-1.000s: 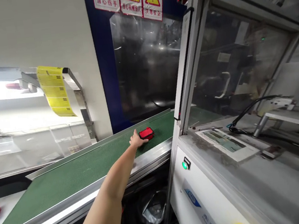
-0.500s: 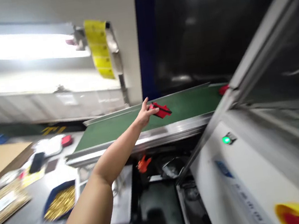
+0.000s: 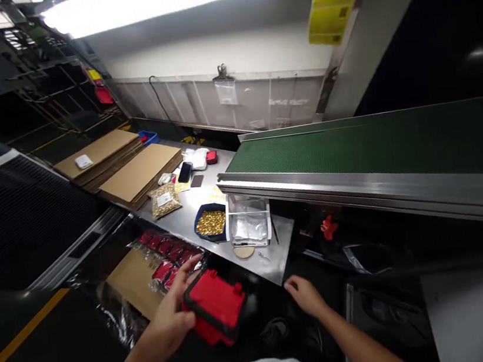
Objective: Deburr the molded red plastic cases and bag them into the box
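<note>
My left hand point(image 3: 174, 314) is closed around the left side of a red plastic case point(image 3: 216, 300) with a black rim. The case is tilted over the dark gap in front of the steel table point(image 3: 274, 260), and its front face carries small red latches or hinges. To the right, near the table's corner, my right hand point(image 3: 303, 294) has its fingers curled together, and no object shows in it. Beyond the case, a blue bin of small gold-coloured pieces point(image 3: 210, 223) sits beside a white tray of clear plastic bags point(image 3: 249, 221).
A green conveyor belt point(image 3: 353, 148) with a metal side rail runs along the right. Bagged red items point(image 3: 173, 252) lie in a carton at lower left. Cardboard sheets point(image 3: 140, 172), a phone point(image 3: 185, 172), a bag of gold-coloured pieces point(image 3: 164, 201) and a small red case point(image 3: 211, 157) lie farther back.
The view has swung left, away from the machine with the green light. The outstretched arm holding the red case over the conveyor has drawn back close. My right hand has come into view.
</note>
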{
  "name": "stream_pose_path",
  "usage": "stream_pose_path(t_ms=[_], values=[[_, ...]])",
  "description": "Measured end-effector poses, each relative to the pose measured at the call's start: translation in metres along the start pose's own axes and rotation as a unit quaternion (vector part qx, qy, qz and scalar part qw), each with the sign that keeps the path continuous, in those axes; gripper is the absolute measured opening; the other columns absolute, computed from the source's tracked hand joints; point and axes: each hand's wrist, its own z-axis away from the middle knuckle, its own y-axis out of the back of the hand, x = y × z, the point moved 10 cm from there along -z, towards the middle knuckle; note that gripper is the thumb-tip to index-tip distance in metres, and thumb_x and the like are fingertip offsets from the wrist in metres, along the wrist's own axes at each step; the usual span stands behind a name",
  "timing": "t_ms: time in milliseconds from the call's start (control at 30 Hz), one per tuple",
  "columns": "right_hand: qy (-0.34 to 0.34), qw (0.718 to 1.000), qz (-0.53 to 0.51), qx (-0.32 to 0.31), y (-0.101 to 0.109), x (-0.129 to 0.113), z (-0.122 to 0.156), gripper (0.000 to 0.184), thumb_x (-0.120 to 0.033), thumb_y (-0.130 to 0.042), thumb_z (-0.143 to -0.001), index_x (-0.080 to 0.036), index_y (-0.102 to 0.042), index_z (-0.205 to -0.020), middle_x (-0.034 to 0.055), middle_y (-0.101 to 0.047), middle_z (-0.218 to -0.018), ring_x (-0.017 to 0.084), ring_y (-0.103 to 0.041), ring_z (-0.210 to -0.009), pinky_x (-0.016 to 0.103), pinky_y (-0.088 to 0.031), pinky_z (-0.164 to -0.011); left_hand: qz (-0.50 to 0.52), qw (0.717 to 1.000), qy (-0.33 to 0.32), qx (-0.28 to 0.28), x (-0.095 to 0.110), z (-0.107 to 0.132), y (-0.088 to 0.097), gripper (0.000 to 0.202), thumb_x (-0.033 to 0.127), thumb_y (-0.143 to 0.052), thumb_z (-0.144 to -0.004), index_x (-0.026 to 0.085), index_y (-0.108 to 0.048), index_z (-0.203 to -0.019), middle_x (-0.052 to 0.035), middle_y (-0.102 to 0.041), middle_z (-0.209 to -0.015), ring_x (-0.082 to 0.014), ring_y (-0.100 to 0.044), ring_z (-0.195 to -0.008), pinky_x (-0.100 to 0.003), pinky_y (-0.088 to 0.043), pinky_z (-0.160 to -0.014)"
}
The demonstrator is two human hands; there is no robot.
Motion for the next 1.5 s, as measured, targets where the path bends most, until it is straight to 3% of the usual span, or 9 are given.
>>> stream_pose_path(t_ms=[167,333,567,867,1000,1133,1267,1367,1500], values=[[0.013,0.992,0.121,0.045,-0.033,-0.051,-0.084,0.03,-0.034,-0.054,-0.097,-0.012,-0.058,-0.117,0.0129,-0.059,-0.119,0.024,-0.06,-0.102,0.042,-0.051,-0.089,0.022,0.972,0.001,0.236,-0.028,0.089,0.054,0.11,0.053,-0.091,-0.049,0.035,-0.034,-0.141,-0.0093,-0.053,-0.136,-0.0369,-0.057,-0.115,-0.036,-0.056,-0.086],[0.108,0.974,0.192,0.044,-0.062,-0.1,-0.102,0.027,-0.026,-0.05,-0.099,-0.014,-0.055,-0.122,0.0107,-0.057,-0.119,0.022,-0.059,-0.104,0.038,-0.051,-0.088,0.149,0.939,0.02,0.31,-0.069,0.117,0.075,0.108,0.061,-0.085,-0.054,0.039,-0.033,-0.145,-0.0059,-0.059,-0.136,-0.0413,-0.048,-0.129,-0.049,-0.052,-0.098],[0.235,0.944,0.229,0.007,-0.094,-0.149,-0.094,0.037,-0.03,-0.065,-0.091,-0.009,-0.053,-0.12,0.015,-0.055,-0.122,0.022,-0.055,-0.105,0.032,-0.048,-0.084,0.388,0.885,-0.058,0.251,-0.085,0.071,0.058,0.067,0.052,-0.054,-0.087,0.035,-0.035,-0.149,-0.0074,-0.043,-0.152,-0.0384,-0.048,-0.131,-0.058,-0.048,-0.103],[0.222,0.945,0.226,-0.085,-0.123,-0.132,-0.104,0.012,-0.008,-0.056,-0.087,-0.01,-0.056,-0.098,0.0167,-0.057,-0.108,0.027,-0.056,-0.098,0.033,-0.043,-0.075,0.377,0.904,-0.102,0.175,-0.067,0.036,0.038,0.066,0.061,-0.046,-0.093,0.014,-0.047,-0.14,-0.0228,-0.037,-0.151,-0.0419,-0.05,-0.125,-0.05,-0.054,-0.091],[0.196,0.968,0.123,-0.099,-0.093,-0.139,-0.078,0.008,-0.021,-0.052,-0.094,-0.014,-0.055,-0.093,0.0099,-0.063,-0.091,0.021,-0.061,-0.081,0.03,-0.046,-0.07,0.304,0.929,-0.091,0.189,-0.063,0.03,0.035,0.056,0.056,-0.045,-0.095,0.015,-0.051,-0.133,-0.0225,-0.045,-0.143,-0.0399,-0.058,-0.113,-0.052,-0.055,-0.084],[0.215,0.97,-0.043,-0.101,-0.025,-0.175,-0.007,0.027,-0.039,-0.044,-0.101,-0.016,-0.049,-0.115,0.0078,-0.068,-0.101,0.017,-0.067,-0.083,0.028,-0.056,-0.074,0.244,0.949,-0.083,0.182,-0.054,0.021,0.025,0.051,0.053,-0.052,-0.092,0.016,-0.054,-0.127,-0.0209,-0.052,-0.13,-0.0446,-0.057,-0.112,-0.054,-0.055,-0.08],[0.323,0.899,-0.284,-0.079,0.061,-0.233,0.061,0.018,-0.019,-0.068,-0.088,-0.021,-0.065,-0.106,0.0059,-0.069,-0.104,0.021,-0.066,-0.096,0.032,-0.057,-0.082,0.221,0.962,-0.058,0.152,-0.047,0.006,0.006,0.05,0.056,-0.057,-0.088,0.016,-0.057,-0.119,-0.0186,-0.056,-0.123,-0.04,-0.061,-0.105,-0.049,-0.054,-0.083],[0.415,0.861,-0.266,-0.122,0.082,-0.264,0.09,0.028,-0.008,-0.066,-0.085,-0.022,-0.065,-0.11,0.0061,-0.068,-0.104,0.022,-0.062,-0.099,0.038,-0.054,-0.086,0.18,0.974,-0.047,0.131,-0.042,-0.005,-0.006,0.051,0.057,-0.058,-0.087,0.013,-0.059,-0.114,-0.019,-0.061,-0.116,-0.0324,-0.063,-0.097,-0.043,-0.051,-0.087],[0.445,0.866,-0.199,-0.107,0.091,-0.27,0.094,0.03,-0.005,-0.065,-0.084,-0.021,-0.064,-0.11,0.0064,-0.066,-0.103,0.022,-0.059,-0.098,0.039,-0.051,-0.082,0.149,0.981,-0.021,0.119,-0.042,-0.015,-0.017,0.052,0.057,-0.058,-0.086,0.011,-0.061,-0.109,-0.0191,-0.065,-0.108,-0.0279,-0.063,-0.09,-0.037,-0.05,-0.082]])
